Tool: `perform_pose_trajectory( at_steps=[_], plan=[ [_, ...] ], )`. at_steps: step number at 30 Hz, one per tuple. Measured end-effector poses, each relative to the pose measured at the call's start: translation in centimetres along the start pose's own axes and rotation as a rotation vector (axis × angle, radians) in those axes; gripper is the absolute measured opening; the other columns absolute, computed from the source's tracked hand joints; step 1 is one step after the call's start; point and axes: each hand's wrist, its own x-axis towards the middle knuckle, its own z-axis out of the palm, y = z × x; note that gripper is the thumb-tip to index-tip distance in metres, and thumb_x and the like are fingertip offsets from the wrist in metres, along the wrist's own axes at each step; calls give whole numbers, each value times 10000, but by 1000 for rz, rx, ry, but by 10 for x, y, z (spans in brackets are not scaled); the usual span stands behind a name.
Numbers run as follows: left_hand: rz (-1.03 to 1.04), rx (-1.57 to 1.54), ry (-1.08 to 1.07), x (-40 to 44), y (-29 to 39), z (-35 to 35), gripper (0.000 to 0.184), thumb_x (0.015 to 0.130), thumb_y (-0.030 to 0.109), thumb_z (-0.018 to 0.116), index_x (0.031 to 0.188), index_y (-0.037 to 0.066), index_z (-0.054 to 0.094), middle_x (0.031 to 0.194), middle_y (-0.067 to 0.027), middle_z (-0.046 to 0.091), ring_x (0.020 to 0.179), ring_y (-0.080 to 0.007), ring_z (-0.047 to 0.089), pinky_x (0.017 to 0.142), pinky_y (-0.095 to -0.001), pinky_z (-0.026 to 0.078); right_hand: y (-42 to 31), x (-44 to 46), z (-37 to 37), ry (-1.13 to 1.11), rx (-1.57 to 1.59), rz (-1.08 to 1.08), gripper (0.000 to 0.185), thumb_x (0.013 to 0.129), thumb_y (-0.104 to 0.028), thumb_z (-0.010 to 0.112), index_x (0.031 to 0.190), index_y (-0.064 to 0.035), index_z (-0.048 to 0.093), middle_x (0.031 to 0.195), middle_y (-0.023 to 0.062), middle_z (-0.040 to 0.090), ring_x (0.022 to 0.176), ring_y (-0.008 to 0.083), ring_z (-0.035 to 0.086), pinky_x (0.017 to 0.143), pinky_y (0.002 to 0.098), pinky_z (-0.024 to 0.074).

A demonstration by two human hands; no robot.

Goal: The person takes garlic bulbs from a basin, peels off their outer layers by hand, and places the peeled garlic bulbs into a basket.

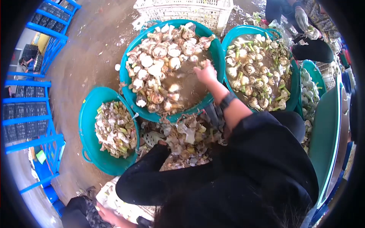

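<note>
My right hand [207, 74], with a dark band at the wrist, reaches over the muddy water at the right side of a large green tub [125, 93]. Its fingers are curled around what looks like a garlic bulb, largely covered by the hand. Whole garlic bulbs [159, 51], some pale and some soil-stained, are heaped across the tub's left and far parts. At the lower left edge, my left hand [108, 215] lies beside a white crate [123, 205] and dark patterned cloth. Its fingers look stretched out, and nothing shows in them.
A second green tub [227, 36] at the right holds garlic in water. A smaller green tub [86, 125] holds peeled skins. More skins [190, 136] lie before my feet. A white crate [182, 9] stands behind; a gloved person [302, 21] sits far right. Blue racks [26, 100] line the left.
</note>
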Motion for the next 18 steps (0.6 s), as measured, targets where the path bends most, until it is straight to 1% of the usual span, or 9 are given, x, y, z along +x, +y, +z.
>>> perform_pose_trajectory(
  at_steps=[1, 5, 9, 10, 11, 13, 16, 17, 18],
  plan=[
    [146, -10, -29, 40, -49, -21, 319, 819, 285, 526, 946, -3, 573, 972, -115, 581, 886, -185, 532, 743, -337, 436, 0, 21, 14, 149, -78, 99, 670, 714, -484, 582, 1149, 16, 480, 1105, 249, 517, 1078, 358, 472, 931, 380, 357],
    [298, -339, -28, 19, -38, 13, 291, 824, 274, 513, 928, 8, 570, 971, -102, 577, 885, -179, 530, 728, -318, 438, 47, 101, 78, -398, 31, 319, 579, 834, -487, 379, 1107, 4, 517, 1130, 251, 497, 1100, 297, 465, 927, 355, 355],
    [472, -540, -163, -44, 12, 86, 214, 794, 120, 443, 963, 26, 535, 1018, -85, 547, 970, -189, 508, 778, -307, 433, 36, 38, 60, -467, 216, 300, 524, 863, -441, 355, 875, 17, 608, 801, 221, 607, 767, 320, 605, 693, 377, 464],
    [825, -370, -315, -79, 40, 120, 244, 790, 98, 439, 1004, 14, 521, 1052, -96, 526, 971, -177, 505, 731, -303, 463, 20, 11, 42, -563, 255, 360, 501, 868, -418, 362, 822, 21, 599, 686, 202, 596, 665, 332, 597, 642, 401, 463],
    [407, -530, -661, -119, 75, 146, 274, 786, 87, 448, 1034, -11, 513, 1104, -111, 497, 936, -179, 526, 686, -286, 486, 31, -13, 48, -606, 355, 72, 477, 867, -441, 347, 799, -20, 560, 554, 79, 492, 436, 178, 441, 408, 329, 342],
    [-36, -567, -1180, -173, 100, 204, 362, 859, 177, 456, 1193, 43, 414, 1176, -115, 453, 791, -197, 589, 586, -253, 498, -13, -91, -15, -598, 273, -408, 416, 887, -359, 348, 834, -1, 553, 648, 77, 535, 570, 172, 498, 522, 303, 410],
    [-171, -537, -1512, -215, 108, 246, 428, 858, 399, 473, 1113, 56, 491, 823, -58, 585, 569, -116, 541, 404, -199, 386, -36, -140, -51, -939, 356, -378, 250, 861, -201, 438, 830, 10, 570, 682, 153, 583, 612, 231, 571, 627, 344, 457],
    [-156, -491, -1426, -221, 114, 243, 364, 840, 363, 525, 1003, 39, 556, 704, -33, 593, 581, -81, 522, 438, -188, 382, -34, -148, -49, -667, 334, -1120, 198, 822, -164, 450, 785, -14, 575, 708, 169, 591, 608, 276, 580, 624, 386, 474],
    [-110, -531, -1372, -227, 114, 239, 326, 824, 323, 557, 970, 32, 570, 713, -30, 593, 585, -69, 513, 464, -184, 382, -30, -157, -54, -686, 111, -1047, 188, 803, -167, 454, 776, -27, 577, 701, 172, 592, 618, 298, 585, 618, 403, 479]
  ],
)
